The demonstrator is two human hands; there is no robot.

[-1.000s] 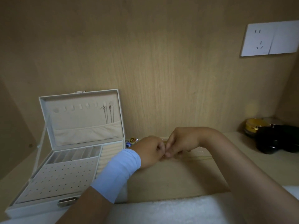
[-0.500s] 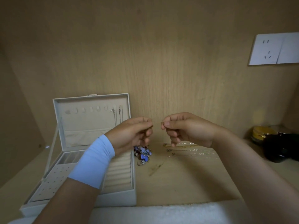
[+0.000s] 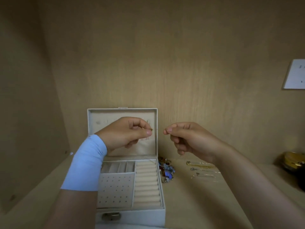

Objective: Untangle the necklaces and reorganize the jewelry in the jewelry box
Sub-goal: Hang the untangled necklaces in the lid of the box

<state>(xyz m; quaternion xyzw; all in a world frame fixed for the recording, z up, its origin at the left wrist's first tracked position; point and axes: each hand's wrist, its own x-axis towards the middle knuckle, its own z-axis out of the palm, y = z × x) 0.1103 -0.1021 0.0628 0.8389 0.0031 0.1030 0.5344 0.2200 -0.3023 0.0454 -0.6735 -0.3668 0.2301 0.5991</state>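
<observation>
Pinching chain [image 3: 151, 129] | left hand [image 3: 128, 132], right hand [image 3: 189, 139] fingers [image 3: 148, 132] clamped | jewelry box [image 3: 140, 217] open

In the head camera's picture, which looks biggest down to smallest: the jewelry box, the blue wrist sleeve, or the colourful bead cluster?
1. jewelry box
2. blue wrist sleeve, though it sits nearer the camera, which enlarges it
3. colourful bead cluster, clearly smallest

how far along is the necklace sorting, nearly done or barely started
Early to midway, I'd judge. Done: a couple of necklaces hang inside the open jewelry box lid. In hand: the left hand and right hand each pinch what looks like a fine gold chain. Left: several loose chains laid out on the shelf, a beaded cluster, and the bare ring rolls.
</observation>
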